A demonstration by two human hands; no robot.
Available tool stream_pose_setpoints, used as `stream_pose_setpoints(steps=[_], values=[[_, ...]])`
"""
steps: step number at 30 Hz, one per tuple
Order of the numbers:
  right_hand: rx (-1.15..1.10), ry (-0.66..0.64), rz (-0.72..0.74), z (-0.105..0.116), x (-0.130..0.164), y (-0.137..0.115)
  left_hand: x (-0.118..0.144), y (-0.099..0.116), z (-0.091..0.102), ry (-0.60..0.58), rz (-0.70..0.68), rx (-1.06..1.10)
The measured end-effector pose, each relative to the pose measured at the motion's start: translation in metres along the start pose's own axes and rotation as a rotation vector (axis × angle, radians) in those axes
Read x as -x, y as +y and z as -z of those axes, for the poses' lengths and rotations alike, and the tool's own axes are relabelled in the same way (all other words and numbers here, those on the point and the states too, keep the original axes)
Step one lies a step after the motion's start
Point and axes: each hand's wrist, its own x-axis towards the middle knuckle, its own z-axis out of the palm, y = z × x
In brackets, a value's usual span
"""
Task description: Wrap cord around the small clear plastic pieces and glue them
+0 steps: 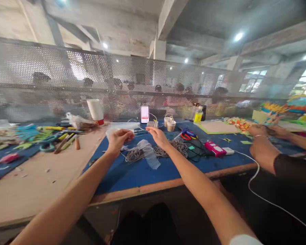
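Note:
My left hand [119, 140] hovers over the blue mat [117, 182] with thumb and fingers pinched together. Whatever it pinches is too small to make out. Facing it, my right hand [158, 136] has its fingers pressed together and pointing left; I cannot make out what is between them. Below and between the hands lie bundles of grey-brown cord [134, 155] and a strip of white mesh [151, 157]. A white cup [111, 132] is partly hidden behind my left hand. Just beyond my right fingers sits a small spool-like roll [153, 124].
A lit phone [144, 114] stands against the perforated metal screen. Small cups [171, 125], a yellow-labelled bottle [198, 115], pliers [187, 133] and a magenta box [215, 149] with a white cable lie rightward. Scissors [48, 144] are left. A co-worker's hands [260, 131] work at right.

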Motion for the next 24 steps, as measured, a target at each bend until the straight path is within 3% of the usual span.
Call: stream_pose_setpoints(steps=[4,10,21,24], values=[[-0.087,-0.136,-0.12,-0.009,0.002,-0.004,0.003,0.001,-0.003,0.008,-0.011,0.024],[-0.115,-0.07,-0.131,-0.005,0.001,-0.003,0.001,-0.001,-0.001,-0.041,0.002,0.011],[0.177,0.028,0.036,-0.008,0.005,-0.014,0.001,0.001,-0.001,-0.074,0.088,0.001],[0.344,0.049,0.112,-0.008,0.007,-0.015,0.002,0.004,-0.001,-0.139,0.147,0.029]])
